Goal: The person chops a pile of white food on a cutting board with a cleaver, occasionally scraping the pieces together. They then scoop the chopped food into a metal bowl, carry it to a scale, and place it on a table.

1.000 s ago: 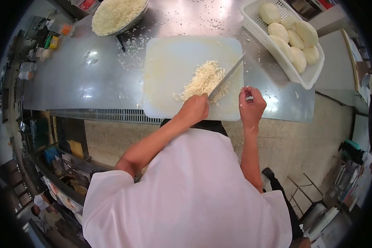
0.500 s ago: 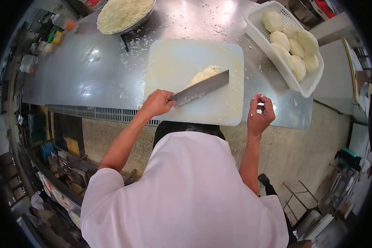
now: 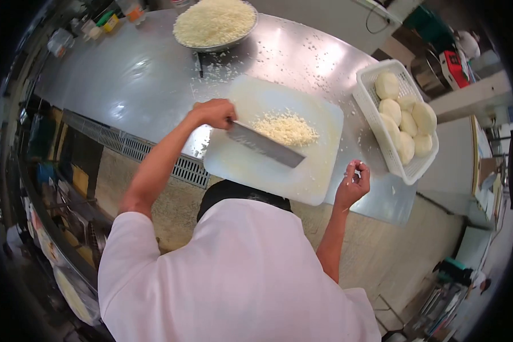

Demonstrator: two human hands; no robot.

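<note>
My left hand (image 3: 216, 113) is closed round the handle of a wide cleaver (image 3: 267, 146), whose blade slants down to the right over the white cutting board (image 3: 239, 165). Just beyond the blade lies a loose pile of finely chopped pale food (image 3: 288, 129), spread on the board. To the right of the board, my right hand (image 3: 353, 185) hangs over the table edge with fingers curled in towards the thumb. White bits cling to its fingertips, and I see no object inside it.
A bowl heaped with chopped white pieces (image 3: 215, 24) stands at the back on the metal table (image 3: 148, 74). A white perforated basket (image 3: 370, 108) of peeled pale vegetables sits at the right. Bottles and small containers line the far left edge, and crumbs are scattered behind the board.
The cleaver has swung from slanting up right to slanting down right, exposing more of the pile. My left hand is raised farther from me. The view has turned, shifting the table and basket.
</note>
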